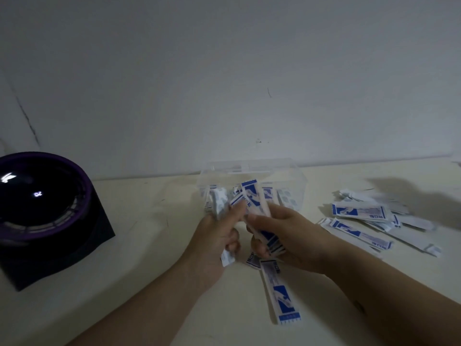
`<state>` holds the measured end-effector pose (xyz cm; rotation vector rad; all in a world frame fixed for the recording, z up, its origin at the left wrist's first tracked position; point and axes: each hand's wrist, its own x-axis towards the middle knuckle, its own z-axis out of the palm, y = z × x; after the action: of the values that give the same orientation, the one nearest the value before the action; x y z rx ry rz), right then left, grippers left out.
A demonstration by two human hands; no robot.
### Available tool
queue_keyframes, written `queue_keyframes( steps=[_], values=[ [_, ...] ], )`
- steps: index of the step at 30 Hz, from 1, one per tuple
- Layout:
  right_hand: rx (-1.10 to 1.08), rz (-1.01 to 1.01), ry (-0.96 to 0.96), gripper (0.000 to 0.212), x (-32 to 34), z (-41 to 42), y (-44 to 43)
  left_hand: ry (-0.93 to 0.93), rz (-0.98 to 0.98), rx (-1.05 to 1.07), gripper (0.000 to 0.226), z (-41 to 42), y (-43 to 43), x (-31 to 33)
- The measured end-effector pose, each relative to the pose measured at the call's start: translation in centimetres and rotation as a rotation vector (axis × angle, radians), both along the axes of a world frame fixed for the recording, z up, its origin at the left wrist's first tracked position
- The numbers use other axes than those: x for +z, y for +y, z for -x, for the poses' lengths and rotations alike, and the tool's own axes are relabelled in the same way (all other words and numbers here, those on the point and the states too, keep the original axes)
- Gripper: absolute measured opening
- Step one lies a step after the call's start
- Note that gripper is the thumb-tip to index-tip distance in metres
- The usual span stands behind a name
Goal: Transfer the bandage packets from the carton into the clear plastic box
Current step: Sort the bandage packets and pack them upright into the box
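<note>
**Packet Transfer: Hands Loaded, Box Directly Ahead**

A single packet (280, 293) is lying flat on the worktop (149, 245) on the near side of the clear plastic box (249, 162), its long axis pointing roughly toward the box.

Between that packet and the box, both hands are working close together. The left hand (212, 243) is curling around a few white packets (219, 204), which are sticking out above and below the fist. The right hand (287, 236) is gripping a bundle of packets (254, 203), long axis upright and tilting away, with the upper ends overlapping the box's near wall as seen from here.

The box is standing straight ahead of the hands and is already holding several packets. Both hands appear about equally near to it. The coming move is judged to be a short forward reach over the near wall.

To the right of the box, a heap of packets (361, 213) is lying loose. To the left, well apart, a dark domed device (42, 201) is sitting.

Each packet is showing a blue panel with a white figure. The small print is too blurred to read.
</note>
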<state>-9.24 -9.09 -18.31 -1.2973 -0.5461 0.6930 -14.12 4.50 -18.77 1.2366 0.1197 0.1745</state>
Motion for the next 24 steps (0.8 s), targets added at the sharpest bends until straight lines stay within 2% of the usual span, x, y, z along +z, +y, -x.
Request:
queue_keyframes(
  steps=[3, 6, 8, 11, 13, 16, 18, 19, 22, 24],
  values=[
    [0.028, 0.041, -0.094, 0.022, -0.1, -0.1, -0.1, -0.023, -0.069, -0.056, 0.015, 0.3, -0.4, -0.3],
    [-0.034, 0.088, -0.110, 0.043, -0.4, -0.6, -0.2, -0.056, -0.111, -0.052, 0.012, 0.0, -0.1, -0.5],
    [-0.002, 0.094, -0.082, 0.052, -0.5, -0.7, -0.1, -0.053, -0.093, -0.093, 0.015, 0.1, -0.1, -0.3],
    [0.060, 0.055, 0.014, 0.043, -0.4, -0.5, -0.1, -0.040, -0.077, -0.134, 0.021, 0.1, -0.1, -0.5],
    [0.053, 0.046, 0.013, 0.042, -0.4, -0.5, -0.1, -0.038, -0.114, -0.108, 0.024, 0.0, 0.0, -0.6],
    [-0.086, 0.075, -0.111, 0.040, -0.2, -0.6, -0.1, -0.062, -0.096, -0.051, 0.016, -0.1, 0.1, -0.5],
    [-0.239, 0.076, -0.197, 0.047, -0.1, -0.7, -0.2, -0.070, -0.080, -0.040, 0.007, -0.2, 0.0, -0.5],
    [-0.291, 0.066, -0.221, 0.047, -0.1, -0.8, -0.2, -0.073, -0.093, -0.038, 0.009, -0.1, -0.1, -0.5],
    [-0.333, 0.030, -0.216, 0.033, -0.2, -0.9, -0.1, -0.091, -0.143, -0.021, 0.014, 0.0, -0.2, -0.4],
    [-0.350, 0.035, -0.190, 0.032, -0.2, -1.1, -0.1, -0.093, -0.168, 0.026, 0.013, 0.0, -0.1, -0.4]
  ],
)
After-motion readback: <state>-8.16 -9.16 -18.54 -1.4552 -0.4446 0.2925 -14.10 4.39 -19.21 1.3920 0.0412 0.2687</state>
